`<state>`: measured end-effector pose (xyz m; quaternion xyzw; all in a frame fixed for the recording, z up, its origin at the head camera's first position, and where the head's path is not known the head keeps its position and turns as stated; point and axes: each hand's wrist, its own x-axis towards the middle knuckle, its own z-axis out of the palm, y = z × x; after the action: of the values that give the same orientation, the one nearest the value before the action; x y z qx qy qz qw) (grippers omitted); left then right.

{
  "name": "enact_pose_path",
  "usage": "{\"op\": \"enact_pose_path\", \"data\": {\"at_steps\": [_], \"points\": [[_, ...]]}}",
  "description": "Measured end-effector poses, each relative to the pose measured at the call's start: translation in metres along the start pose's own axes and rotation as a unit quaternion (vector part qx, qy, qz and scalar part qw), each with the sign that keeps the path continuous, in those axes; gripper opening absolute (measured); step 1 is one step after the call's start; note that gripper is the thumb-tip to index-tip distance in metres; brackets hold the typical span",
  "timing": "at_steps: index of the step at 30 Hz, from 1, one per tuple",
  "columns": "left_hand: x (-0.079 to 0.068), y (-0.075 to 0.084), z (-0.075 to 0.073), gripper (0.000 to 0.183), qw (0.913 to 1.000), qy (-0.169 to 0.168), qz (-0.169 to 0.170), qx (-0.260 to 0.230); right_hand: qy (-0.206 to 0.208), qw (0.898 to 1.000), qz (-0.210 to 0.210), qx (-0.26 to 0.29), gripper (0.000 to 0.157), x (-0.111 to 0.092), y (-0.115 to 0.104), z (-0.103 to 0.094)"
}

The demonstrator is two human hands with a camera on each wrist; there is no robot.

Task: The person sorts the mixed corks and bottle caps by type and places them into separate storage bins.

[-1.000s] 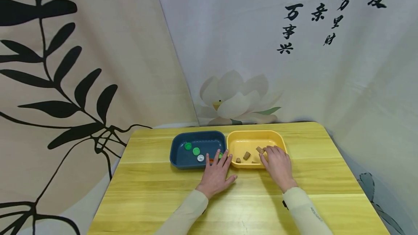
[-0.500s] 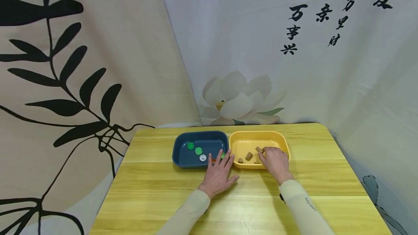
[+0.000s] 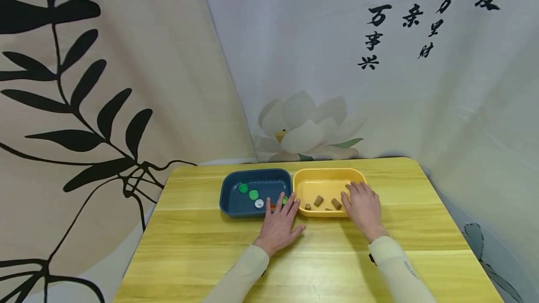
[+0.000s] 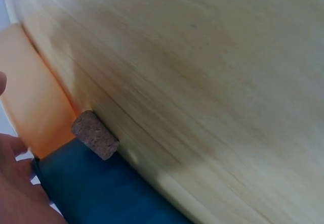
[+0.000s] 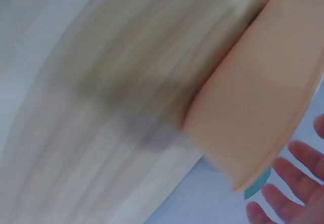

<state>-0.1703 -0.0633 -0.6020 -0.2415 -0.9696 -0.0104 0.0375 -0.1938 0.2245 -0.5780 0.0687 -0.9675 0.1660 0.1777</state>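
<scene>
Several cork pieces lie in the yellow tray (image 3: 326, 176), among them one cork (image 3: 336, 204) just left of my right thumb. My right hand (image 3: 364, 212) hovers over the tray's right end with relaxed fingers and nothing in them. In the right wrist view its fingers (image 5: 291, 176) are apart and bare. My left hand (image 3: 278, 228) lies spread across the near edges where the blue tray (image 3: 269, 181) and yellow tray meet. Green bottle caps (image 3: 253, 195), a white cap (image 3: 258, 203) and a partly covered orange one sit in the blue tray.
Both trays stand side by side on a wooden table (image 3: 202, 247), towards its far edge. In the left wrist view a cork (image 4: 96, 135) shows at the trays' junction. A printed curtain (image 3: 421, 116) hangs behind the table.
My right hand has let go of the cork and shifted right, its fingers opening. That cork now lies nearer the tray's front wall. My left hand keeps its place.
</scene>
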Motion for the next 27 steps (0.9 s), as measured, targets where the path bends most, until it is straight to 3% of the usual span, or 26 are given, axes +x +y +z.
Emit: {"op": "enact_pose_path", "data": {"at_steps": [4,12,18,27], "points": [[-0.001,-0.002,0.000,0.080,1.0000,0.006,0.001,0.007,-0.017,0.999,0.034,0.010,0.049,-0.005,0.015,-0.003],[-0.004,-0.002,-0.004,0.081,1.0000,0.001,0.003,-0.009,-0.098,0.991,0.081,0.029,0.079,-0.014,0.035,-0.001],[-0.021,-0.013,-0.012,0.077,0.9985,0.046,0.023,-0.020,-0.124,0.988,0.085,0.029,0.085,-0.015,0.039,0.003],[-0.048,-0.036,-0.017,0.065,0.9918,0.111,0.061,-0.016,-0.125,0.988,0.080,0.037,0.084,-0.016,0.039,0.006]]}}
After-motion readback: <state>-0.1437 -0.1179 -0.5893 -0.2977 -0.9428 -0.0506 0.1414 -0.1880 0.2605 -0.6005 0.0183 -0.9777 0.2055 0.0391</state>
